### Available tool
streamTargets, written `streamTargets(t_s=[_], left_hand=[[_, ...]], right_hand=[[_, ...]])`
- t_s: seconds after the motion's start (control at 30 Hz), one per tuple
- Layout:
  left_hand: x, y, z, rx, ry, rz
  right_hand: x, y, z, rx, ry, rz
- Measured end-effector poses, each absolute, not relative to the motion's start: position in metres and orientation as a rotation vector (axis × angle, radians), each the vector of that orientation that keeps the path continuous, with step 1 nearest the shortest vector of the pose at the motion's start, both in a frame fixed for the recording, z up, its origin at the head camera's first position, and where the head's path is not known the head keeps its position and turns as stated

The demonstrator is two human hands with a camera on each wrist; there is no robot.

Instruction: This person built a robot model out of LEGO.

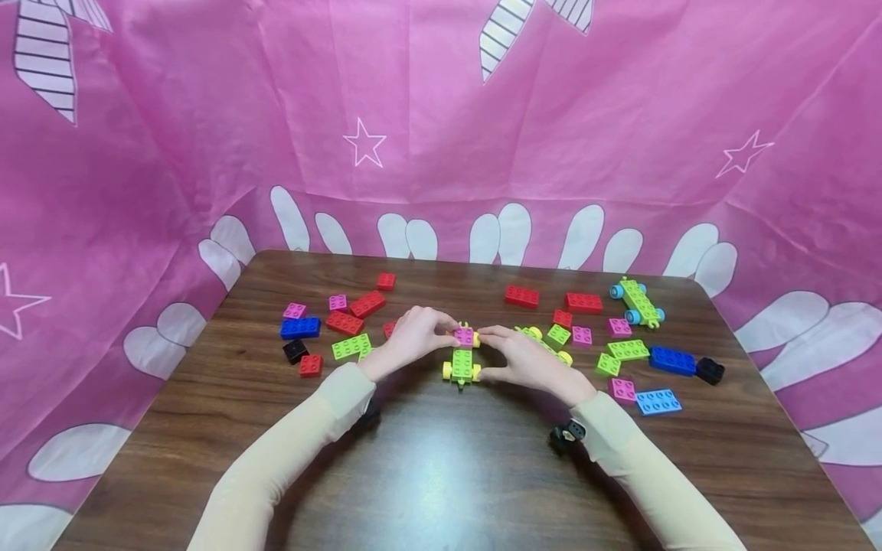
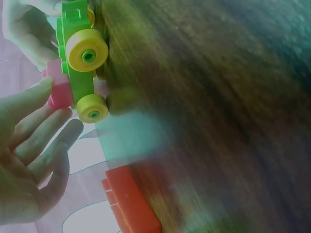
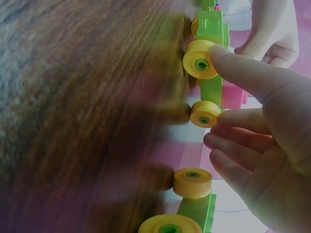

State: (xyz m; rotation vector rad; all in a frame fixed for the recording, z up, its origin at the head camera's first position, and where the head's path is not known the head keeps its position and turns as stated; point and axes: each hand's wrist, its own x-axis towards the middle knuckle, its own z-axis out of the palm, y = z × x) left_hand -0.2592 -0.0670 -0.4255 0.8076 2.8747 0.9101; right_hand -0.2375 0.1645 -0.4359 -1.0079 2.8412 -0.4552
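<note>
Mid-table stands a lime green toy car base [image 1: 462, 366] with yellow wheels, a pink brick [image 1: 465, 337] on its far end. My left hand [image 1: 416, 337] pinches this brick; in the left wrist view the thumb touches its studded top and a finger its far end. My right hand [image 1: 530, 360] holds the base from the right side. In the right wrist view its thumb lies on the near wheel [image 3: 200, 59] and its index finger at the far wheel [image 3: 204, 114]. Just beyond the right hand is another lime car base [image 1: 551, 348] with yellow wheels, partly hidden.
Left of the hands lie red bricks [image 1: 344, 322], a blue brick [image 1: 300, 327], a black piece [image 1: 295, 351] and a lime brick [image 1: 351, 346]. On the right are more bricks, including a light blue one [image 1: 658, 402], and a lime car base [image 1: 638, 302] with blue wheels.
</note>
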Motion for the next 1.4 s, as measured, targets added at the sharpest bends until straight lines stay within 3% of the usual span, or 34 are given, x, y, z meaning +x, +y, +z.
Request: streamTargets(t_s=[1.4], left_hand=[[-0.2556, -0.0641, -0.4238, 0.785, 2.837, 0.840]], right_hand=[[-0.2371, 0.1649, -0.4360, -1.006, 2.845, -0.447]])
